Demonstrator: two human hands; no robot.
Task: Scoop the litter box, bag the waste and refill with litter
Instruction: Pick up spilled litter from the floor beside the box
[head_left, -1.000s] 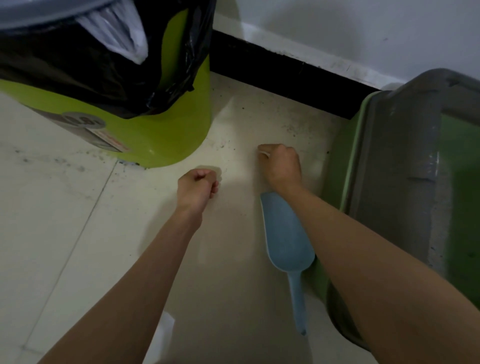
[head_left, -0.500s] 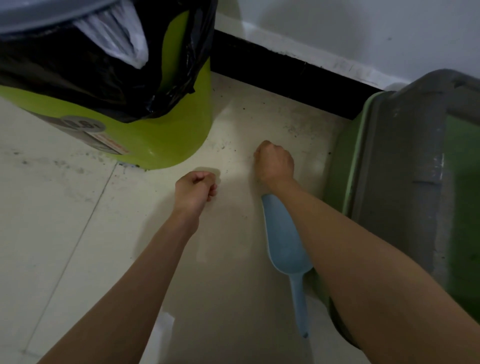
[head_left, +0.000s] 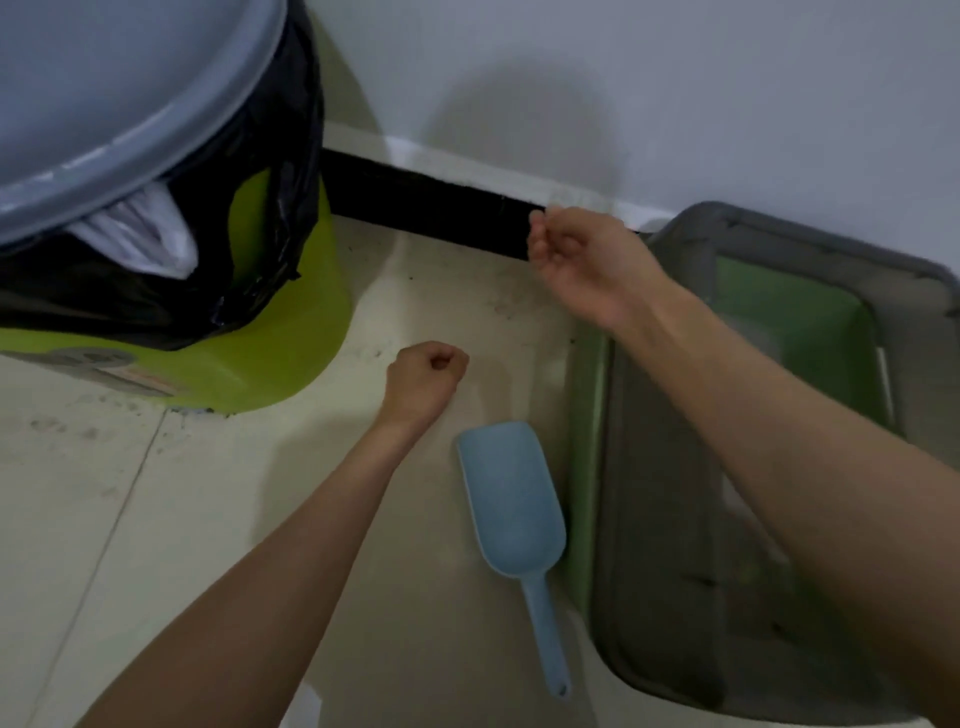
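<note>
Floor: pale tiled floor (head_left: 218, 519), gritty along the black skirting (head_left: 426, 208) under a white wall.
Bin: lime-green plastic bin (head_left: 291, 343) with black liner and grey lid, far left.
Scoop: light-blue plastic litter scoop (head_left: 511, 512) lies on the floor, untouched, just beside the box.
Litter box: green tray with grey rim (head_left: 675, 519), right; I cannot tell how much litter it holds.
Left hand (head_left: 426, 376): fist curled tight; whether it holds anything is hidden.
Right hand (head_left: 582, 260): a second ago it was low at the floor; now it is raised by the skirting, fingers (head_left: 537, 236) loosely pinched, contents too small to tell.
Meaning: probably stray bits picked up for the bin; scooping proper not under way.
</note>
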